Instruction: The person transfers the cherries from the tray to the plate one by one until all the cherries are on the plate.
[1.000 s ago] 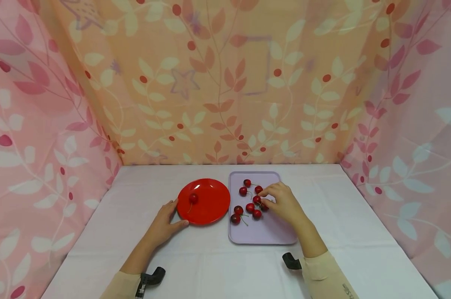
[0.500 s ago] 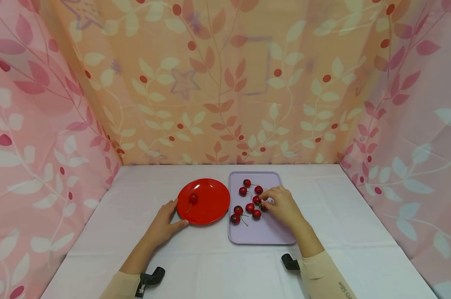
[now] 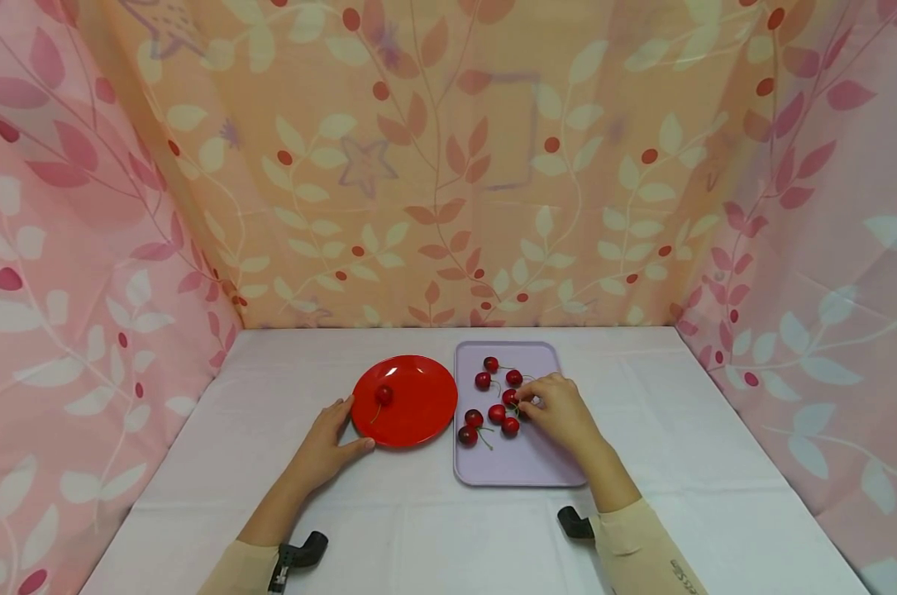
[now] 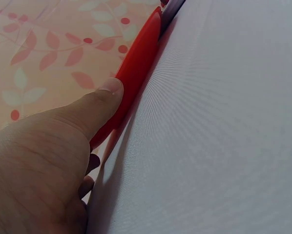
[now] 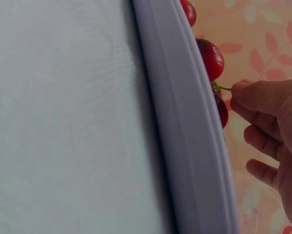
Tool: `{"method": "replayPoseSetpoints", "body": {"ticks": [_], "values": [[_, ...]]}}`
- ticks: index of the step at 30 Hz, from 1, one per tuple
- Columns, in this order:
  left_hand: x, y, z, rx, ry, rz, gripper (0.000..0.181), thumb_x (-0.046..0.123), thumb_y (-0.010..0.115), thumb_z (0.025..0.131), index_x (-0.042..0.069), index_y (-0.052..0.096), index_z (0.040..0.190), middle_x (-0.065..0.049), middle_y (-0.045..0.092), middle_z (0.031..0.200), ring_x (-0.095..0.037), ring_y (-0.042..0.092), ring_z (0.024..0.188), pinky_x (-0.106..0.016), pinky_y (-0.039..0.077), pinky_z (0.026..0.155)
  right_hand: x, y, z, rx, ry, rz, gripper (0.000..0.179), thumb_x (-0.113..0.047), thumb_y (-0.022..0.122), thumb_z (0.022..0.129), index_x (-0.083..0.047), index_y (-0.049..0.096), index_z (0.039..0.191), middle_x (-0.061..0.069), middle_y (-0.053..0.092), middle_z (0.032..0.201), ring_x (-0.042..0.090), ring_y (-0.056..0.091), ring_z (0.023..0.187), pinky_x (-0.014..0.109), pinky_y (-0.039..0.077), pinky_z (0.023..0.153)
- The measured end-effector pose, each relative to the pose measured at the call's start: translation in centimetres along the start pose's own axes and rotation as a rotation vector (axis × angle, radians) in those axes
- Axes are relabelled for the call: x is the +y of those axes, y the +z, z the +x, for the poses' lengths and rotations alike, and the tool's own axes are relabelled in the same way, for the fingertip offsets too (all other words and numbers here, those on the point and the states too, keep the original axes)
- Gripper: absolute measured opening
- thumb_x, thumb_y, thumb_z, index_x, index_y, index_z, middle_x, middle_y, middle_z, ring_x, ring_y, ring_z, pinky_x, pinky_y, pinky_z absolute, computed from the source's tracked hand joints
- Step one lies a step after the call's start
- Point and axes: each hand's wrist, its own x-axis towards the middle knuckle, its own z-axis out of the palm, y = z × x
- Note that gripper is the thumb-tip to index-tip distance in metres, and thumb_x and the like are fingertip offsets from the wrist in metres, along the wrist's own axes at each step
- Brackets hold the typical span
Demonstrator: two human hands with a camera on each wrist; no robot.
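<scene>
My left hand (image 3: 327, 446) holds the left edge of a round red plate (image 3: 418, 421); in the left wrist view the thumb (image 4: 109, 90) lies on the plate's rim. One cherry (image 3: 384, 394) with its stem sits on the plate. Over the right side of a lilac tray (image 3: 537, 467), my right hand (image 3: 563, 413) pinches a thin green cherry stem (image 5: 225, 88) between thumb and forefinger, its other fingers loosely bent. Several dark red cherries lie on the tray, including a pair (image 3: 468, 435) near its left edge. The fingers partly hide a cherry beside them.
The tray stands directly right of the plate on a white-covered table (image 3: 418, 537). Patterned cloth (image 3: 448, 207) closes off the back and both sides. A black wrist mount (image 3: 576, 522) juts from the right sleeve, another (image 3: 310, 549) from the left.
My right hand has lowered slightly and its fingertips have drawn closer together at the stem. The left hand, plate and tray look unchanged.
</scene>
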Motion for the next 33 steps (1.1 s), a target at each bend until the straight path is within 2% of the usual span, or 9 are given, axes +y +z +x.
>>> {"method": "replayPoseSetpoints", "body": {"ticks": [7,15,26,33], "values": [[-0.15,0.11,0.02,0.007,0.009,0.010,0.100,0.052,0.079,0.086,0.006,0.031,0.161,-0.017,0.037,0.163,-0.041,0.025,0.153,-0.065,0.030,0.117,-0.17,0.27,-0.04,0.015,0.004,0.016,0.009,-0.016,0.084,0.085,-0.018,0.079,0.092,-0.007,0.075,0.090,0.020,0.062,0.096,0.049,0.041,0.095],[-0.03,0.04,-0.03,0.002,-0.005,0.001,0.100,0.050,0.079,0.086,0.007,0.031,0.161,-0.017,0.036,0.164,-0.041,0.024,0.154,-0.065,0.029,0.118,-0.06,0.42,-0.01,-0.014,0.043,0.082,0.005,-0.018,0.081,0.088,-0.018,0.079,0.092,-0.006,0.074,0.091,0.017,0.060,0.094,0.045,0.040,0.098],[-0.07,0.03,0.17,-0.001,0.003,0.002,0.101,0.053,0.078,0.086,0.007,0.030,0.162,-0.016,0.035,0.164,-0.040,0.023,0.154,-0.065,0.029,0.117,-0.43,-0.27,0.32,0.015,0.044,0.134,0.005,-0.017,0.082,0.087,-0.020,0.079,0.088,-0.009,0.072,0.088,0.016,0.060,0.091,0.041,0.044,0.085],[0.06,-0.13,0.11,-0.004,0.008,-0.001,0.100,0.049,0.079,0.086,0.005,0.030,0.161,-0.017,0.036,0.164,-0.042,0.023,0.154,-0.066,0.028,0.117,-0.63,-0.45,0.44,0.039,0.021,0.173,0.006,-0.015,0.081,0.088,-0.020,0.079,0.088,-0.008,0.072,0.088,0.015,0.060,0.090,0.040,0.048,0.084]]}}
